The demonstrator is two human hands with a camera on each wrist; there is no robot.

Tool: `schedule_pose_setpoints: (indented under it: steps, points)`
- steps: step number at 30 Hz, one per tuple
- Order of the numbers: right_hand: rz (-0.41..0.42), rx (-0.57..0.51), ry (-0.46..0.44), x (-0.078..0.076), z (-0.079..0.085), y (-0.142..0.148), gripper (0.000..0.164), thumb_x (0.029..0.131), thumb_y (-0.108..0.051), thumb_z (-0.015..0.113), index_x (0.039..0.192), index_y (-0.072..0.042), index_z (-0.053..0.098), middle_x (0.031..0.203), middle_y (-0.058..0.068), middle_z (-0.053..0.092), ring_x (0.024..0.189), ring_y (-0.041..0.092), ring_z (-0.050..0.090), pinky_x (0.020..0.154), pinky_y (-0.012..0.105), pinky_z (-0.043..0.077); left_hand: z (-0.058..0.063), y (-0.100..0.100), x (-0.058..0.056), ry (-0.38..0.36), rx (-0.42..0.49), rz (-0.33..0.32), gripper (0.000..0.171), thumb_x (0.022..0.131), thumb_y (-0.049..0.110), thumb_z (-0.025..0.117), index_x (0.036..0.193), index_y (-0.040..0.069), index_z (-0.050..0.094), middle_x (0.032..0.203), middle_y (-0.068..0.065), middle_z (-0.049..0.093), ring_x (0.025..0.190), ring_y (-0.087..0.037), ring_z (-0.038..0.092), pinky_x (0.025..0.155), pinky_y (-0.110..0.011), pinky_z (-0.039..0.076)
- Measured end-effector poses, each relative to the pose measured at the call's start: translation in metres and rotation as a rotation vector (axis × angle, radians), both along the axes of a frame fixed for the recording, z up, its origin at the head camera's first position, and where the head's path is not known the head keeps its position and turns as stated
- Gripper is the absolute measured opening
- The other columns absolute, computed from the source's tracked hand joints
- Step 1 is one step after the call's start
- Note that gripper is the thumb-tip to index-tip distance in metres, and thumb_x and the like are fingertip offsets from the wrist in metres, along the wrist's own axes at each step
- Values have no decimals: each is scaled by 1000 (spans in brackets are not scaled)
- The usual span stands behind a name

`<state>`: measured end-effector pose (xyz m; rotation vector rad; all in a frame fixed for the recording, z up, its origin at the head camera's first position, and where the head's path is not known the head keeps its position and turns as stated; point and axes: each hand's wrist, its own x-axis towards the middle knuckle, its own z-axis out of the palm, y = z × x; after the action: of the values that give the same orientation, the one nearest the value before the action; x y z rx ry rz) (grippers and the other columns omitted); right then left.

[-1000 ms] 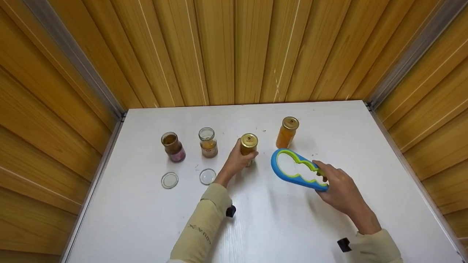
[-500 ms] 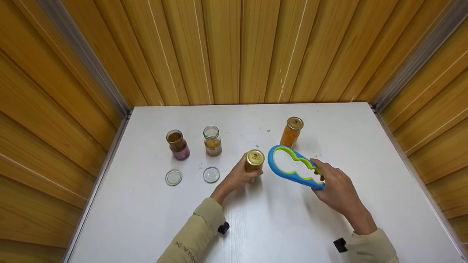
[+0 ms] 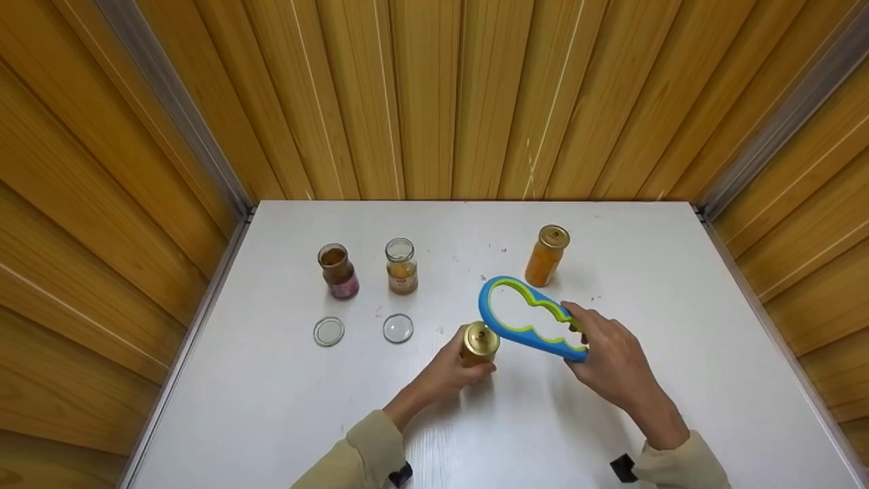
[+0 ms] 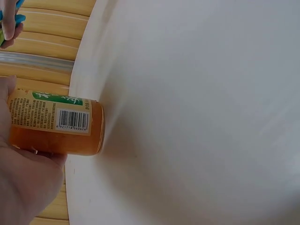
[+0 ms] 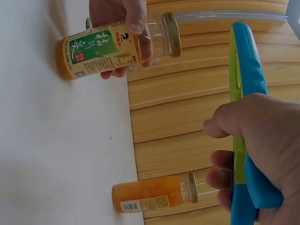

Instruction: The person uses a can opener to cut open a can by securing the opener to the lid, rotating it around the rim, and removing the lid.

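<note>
My left hand (image 3: 453,370) grips a glass jar (image 4: 56,122) of orange food around its upper body. The jar stands upright with its gold lid (image 3: 481,339) on and a cream and green label (image 5: 96,49) showing. Whether its base touches the table is hard to tell. In my right hand (image 3: 614,356) is a blue and lime-green jar opener (image 3: 533,339), held by its handle end. Its wide looped end points left, near the gold lid in the head view; in the right wrist view the opener (image 5: 248,61) stands apart from the lid.
Another lidded orange jar (image 3: 545,257) stands behind the opener. Two lidless jars, one dark (image 3: 338,272) and one pale (image 3: 401,266), stand at the left, with lids (image 3: 328,331) lying before them. Wood-patterned walls (image 3: 421,102) border the white table (image 3: 271,407).
My left hand has brought the jar nearer to me and slightly right. The opener has shifted a little left, so its loop end is now close to the jar's lid.
</note>
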<state>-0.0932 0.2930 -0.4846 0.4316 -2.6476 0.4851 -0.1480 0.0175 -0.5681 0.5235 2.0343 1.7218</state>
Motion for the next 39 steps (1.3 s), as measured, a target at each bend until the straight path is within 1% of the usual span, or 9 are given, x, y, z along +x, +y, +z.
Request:
schedule_pose_setpoints:
  steps: [3, 5, 9, 11, 13, 16, 23, 31, 39]
  points:
    - [8, 28, -26, 1, 0, -12, 82, 65, -4, 94, 139, -4, 58, 100, 8, 69, 78, 20, 61, 68, 37, 51, 0, 1, 11, -15, 4, 17, 71, 94, 22, 78, 153, 24, 39, 143, 4, 53, 138, -20, 46, 118, -49, 34]
    - [15, 42, -55, 1, 0, -20, 81, 67, -6, 94, 140, -6, 58, 101, 6, 69, 79, 19, 61, 69, 36, 51, -1, 2, 17, -3, -2, 27, 72, 95, 24, 77, 154, 25, 37, 141, 5, 54, 134, -18, 49, 115, -45, 38]
    - [33, 74, -109, 2, -1, -35, 83, 68, -10, 94, 141, -9, 58, 106, 4, 69, 86, 19, 63, 74, 36, 53, -1, 5, 28, 61, -12, 57, 68, 96, 26, 77, 152, 19, 39, 134, 3, 60, 122, -14, 58, 105, -37, 48]
    - [43, 87, -124, 3, -2, -41, 83, 67, -12, 95, 141, -10, 58, 108, 5, 70, 89, 20, 64, 75, 37, 53, -2, 7, 32, 73, -2, 74, 65, 95, 26, 77, 149, 16, 43, 132, 3, 62, 117, -13, 61, 101, -34, 50]
    - [51, 105, -133, 5, -3, -46, 83, 67, -13, 95, 141, -10, 58, 110, 6, 70, 91, 22, 65, 77, 38, 54, -3, 9, 36, 70, 30, 92, 61, 95, 23, 77, 147, 16, 46, 132, 4, 62, 116, -12, 61, 100, -31, 51]
    - [58, 133, -128, 7, -5, -53, 82, 67, -13, 95, 141, -9, 58, 107, 7, 71, 90, 22, 66, 76, 38, 53, -3, 11, 40, 76, 62, 129, 62, 94, 23, 78, 147, 15, 47, 137, 3, 60, 123, -14, 57, 106, -34, 47]
    - [17, 164, -132, 14, -7, -66, 82, 67, -14, 96, 140, -8, 59, 105, 9, 71, 90, 25, 69, 78, 42, 56, -5, 13, 45, 93, 37, 177, 65, 95, 33, 77, 150, 19, 44, 143, 5, 56, 134, -15, 51, 113, -40, 41]
    - [3, 192, -78, 19, -9, -79, 79, 65, -11, 95, 135, -3, 59, 98, 12, 69, 84, 28, 69, 70, 41, 54, -8, 21, 49, 186, 95, 224, 61, 96, 25, 76, 148, 10, 46, 140, -2, 60, 132, -17, 53, 114, -37, 42]
    - [-65, 200, -123, 23, -5, -89, 77, 66, -6, 93, 134, -2, 58, 92, 14, 65, 78, 30, 66, 65, 41, 51, -7, 25, 50, 155, 7, 257, 65, 95, 28, 76, 149, 12, 45, 142, 2, 58, 137, -16, 50, 117, -38, 38]
